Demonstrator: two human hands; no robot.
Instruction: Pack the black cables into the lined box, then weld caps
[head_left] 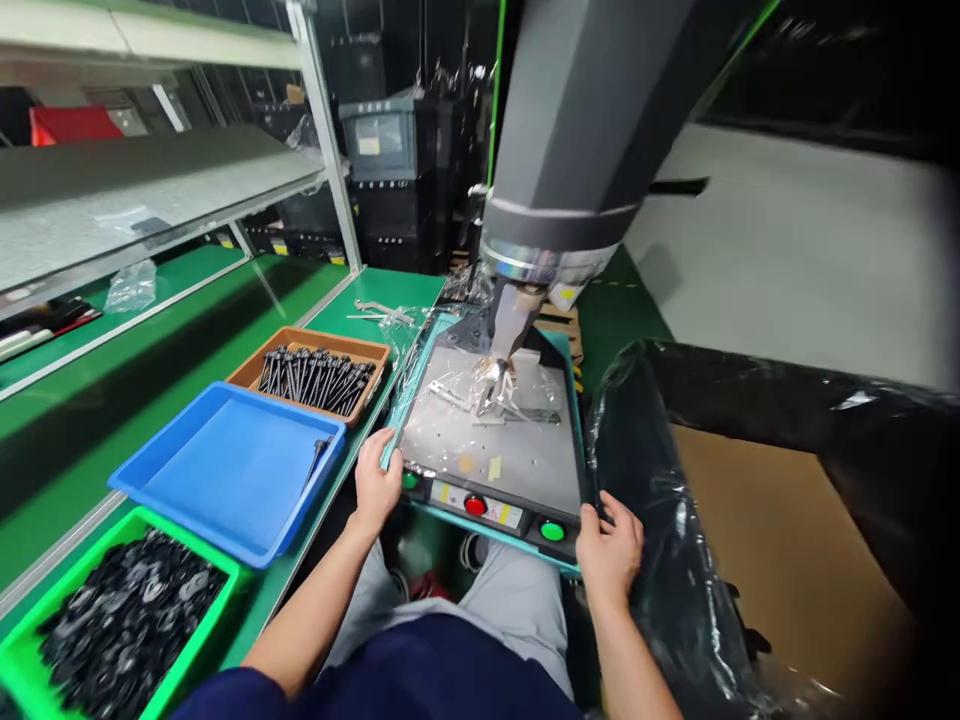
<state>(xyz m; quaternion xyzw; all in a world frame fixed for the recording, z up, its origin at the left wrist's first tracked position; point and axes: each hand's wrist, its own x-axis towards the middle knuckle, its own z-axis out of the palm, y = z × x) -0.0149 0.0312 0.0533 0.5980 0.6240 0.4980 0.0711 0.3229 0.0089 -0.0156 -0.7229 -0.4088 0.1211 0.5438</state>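
Observation:
My left hand (379,482) is closed round the front left edge of a press machine's base. My right hand (611,548) curls its fingers at the front right corner of that base, partly hidden by the edge. Between them lies the machine base (525,465), a grey metal plate with a turquoise rim. Its front panel has a red button (475,505), a green button (552,530) at right and another green button (409,481) beside my left hand. Over the plate, the machine's tapered metal head (511,318) points down at a small fixture (491,400) under clear plastic film.
Left on the green bench stand a brown tray (247,375) of black pin-like parts, a blue tray (217,465) with a few black parts, and a green bin (22,645) of small black pieces. To the right is a carton (780,530) lined with black plastic.

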